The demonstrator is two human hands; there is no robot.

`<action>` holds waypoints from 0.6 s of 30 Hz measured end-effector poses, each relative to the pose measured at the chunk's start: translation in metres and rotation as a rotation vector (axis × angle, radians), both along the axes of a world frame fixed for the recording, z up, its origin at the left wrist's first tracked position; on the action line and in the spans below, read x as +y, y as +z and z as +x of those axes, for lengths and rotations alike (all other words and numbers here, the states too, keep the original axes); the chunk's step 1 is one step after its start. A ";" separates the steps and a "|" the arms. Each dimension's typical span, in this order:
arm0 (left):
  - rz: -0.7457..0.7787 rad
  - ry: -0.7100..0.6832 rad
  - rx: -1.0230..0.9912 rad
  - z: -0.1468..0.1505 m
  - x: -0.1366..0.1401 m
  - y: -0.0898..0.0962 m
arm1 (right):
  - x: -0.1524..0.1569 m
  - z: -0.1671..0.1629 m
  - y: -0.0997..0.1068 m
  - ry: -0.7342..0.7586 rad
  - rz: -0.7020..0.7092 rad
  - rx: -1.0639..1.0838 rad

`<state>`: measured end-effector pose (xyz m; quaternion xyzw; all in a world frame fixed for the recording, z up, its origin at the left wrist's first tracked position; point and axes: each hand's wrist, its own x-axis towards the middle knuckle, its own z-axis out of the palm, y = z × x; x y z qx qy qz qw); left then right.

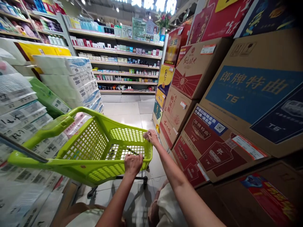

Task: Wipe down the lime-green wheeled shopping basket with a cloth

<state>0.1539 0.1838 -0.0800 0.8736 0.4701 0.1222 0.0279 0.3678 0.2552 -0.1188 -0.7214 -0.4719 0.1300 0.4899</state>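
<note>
A lime-green plastic shopping cart (99, 161) stands sideways in front of me, its handle towards the left and its narrow end at the right. My left hand (133, 164) is closed over the near side rim of its basket, close to the narrow end. Farther out, my right hand (151, 137) grips the rim at the far right corner. A small pale pinkish patch shows by the right fingertips; I cannot make out what it is. Through the lattice walls and floor of the basket the tiles are visible. Part of the wheels shows beneath.
Stacked wrapped paper packs (78, 78) crowd the left side, some touching or near the cart. Printed liquor cartons (187, 74) rise as a wall on the right. Shelves of small boxed goods (118, 61) cross the back, beyond a tiled floor (123, 108).
</note>
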 end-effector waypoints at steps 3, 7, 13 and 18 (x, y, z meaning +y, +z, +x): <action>0.008 0.011 0.037 0.002 0.006 0.000 | -0.030 -0.013 -0.017 -0.037 0.071 0.055; 0.024 0.007 0.060 0.002 0.011 0.002 | -0.078 -0.050 -0.045 -0.101 0.178 0.101; 0.037 -0.020 0.114 -0.004 0.008 0.004 | -0.054 -0.044 -0.033 -0.144 0.183 0.226; 0.035 -0.005 0.145 -0.005 0.005 0.004 | -0.033 -0.027 -0.042 -0.243 0.202 0.597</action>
